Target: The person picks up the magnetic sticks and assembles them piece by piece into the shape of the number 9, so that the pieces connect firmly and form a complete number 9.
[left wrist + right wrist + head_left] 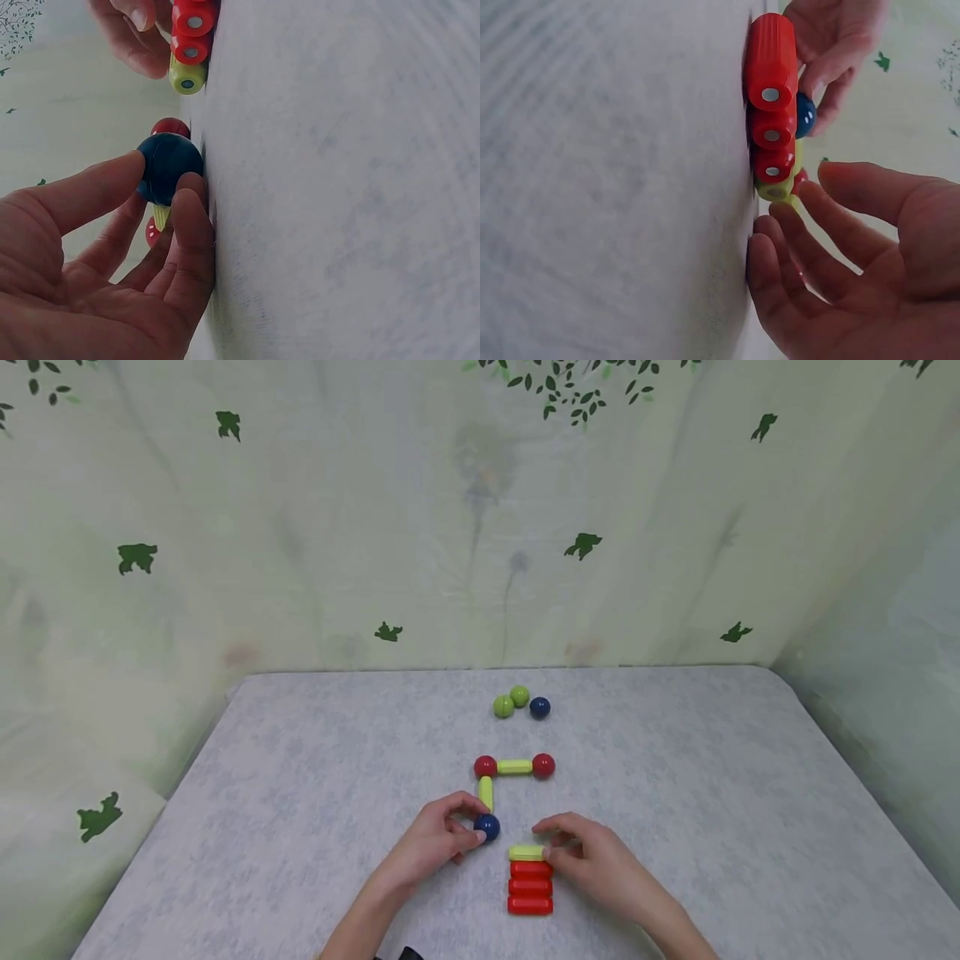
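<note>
My left hand [442, 835] pinches a dark blue ball [487, 827] between thumb and fingers. The ball sits at the near end of a yellow-green magnetic rod [486, 793], whose far end meets a red ball [485, 767]. From there a second yellow-green rod [515, 767] runs right to another red ball [543, 766]. My right hand [592, 856] is beside a loose yellow-green rod [527, 853], thumb tip right at its end and fingers spread. In the right wrist view, the right fingers [821, 255] are loosely bent around no object.
Several red rods [530, 887] lie side by side just nearer than the loose yellow-green rod, metal discs in their ends. Farther back on the grey table [337, 752] are two green balls [503, 706] and another dark blue ball [540, 707]. A patterned curtain [337, 527] hangs behind.
</note>
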Available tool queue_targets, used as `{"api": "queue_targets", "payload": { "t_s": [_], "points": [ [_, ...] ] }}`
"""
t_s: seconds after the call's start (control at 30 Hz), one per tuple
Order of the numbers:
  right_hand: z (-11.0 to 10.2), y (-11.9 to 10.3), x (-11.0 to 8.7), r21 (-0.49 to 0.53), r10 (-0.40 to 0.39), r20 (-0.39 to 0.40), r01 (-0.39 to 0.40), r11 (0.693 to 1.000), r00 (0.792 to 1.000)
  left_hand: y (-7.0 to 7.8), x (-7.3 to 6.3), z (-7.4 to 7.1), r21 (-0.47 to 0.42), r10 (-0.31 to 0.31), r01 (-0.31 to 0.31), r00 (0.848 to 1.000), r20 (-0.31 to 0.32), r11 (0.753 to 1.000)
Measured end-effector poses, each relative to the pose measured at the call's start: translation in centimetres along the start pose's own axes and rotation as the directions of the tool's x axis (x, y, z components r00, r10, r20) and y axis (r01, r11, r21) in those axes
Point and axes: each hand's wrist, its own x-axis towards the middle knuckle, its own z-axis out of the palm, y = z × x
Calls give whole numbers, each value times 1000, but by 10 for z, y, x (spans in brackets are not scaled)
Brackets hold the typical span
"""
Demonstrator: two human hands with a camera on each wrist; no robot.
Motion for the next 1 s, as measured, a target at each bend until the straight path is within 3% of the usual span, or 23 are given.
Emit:
{"api": "queue_targets", "payload": {
  "t_s": [0.33,1.0],
  "points": [
    [0,8,3,-9,-67,61,67,998,996,1,-1,1,8,-16,16,1000,-7,1000],
    [0,6,4,-9,-30,41,30,1000,999,0,0,1,6,-10,10,1000,-2,1000]
  ]
}}
